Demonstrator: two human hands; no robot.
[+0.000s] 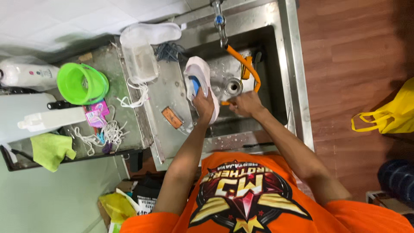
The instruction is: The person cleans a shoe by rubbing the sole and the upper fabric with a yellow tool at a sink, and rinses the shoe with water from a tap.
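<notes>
My left hand [202, 105] grips a white sneaker [199, 75] with a blue insole, held tilted over the steel sink [282, 69]. My right hand [245, 105] holds the end of an orange hose [246, 64] that runs down from the tap [219, 20] into the basin, near the round drain [233, 86]. A second white sneaker [151, 32] lies on the sink's back ledge, apart from both hands.
Left of the sink, a counter holds a clear plastic container [140, 62], a green bowl [82, 83], white laces [108, 133], a white bottle [28, 74], a spray bottle [51, 119] and a green cloth [51, 149]. A yellow bag [394, 113] sits on the wooden floor.
</notes>
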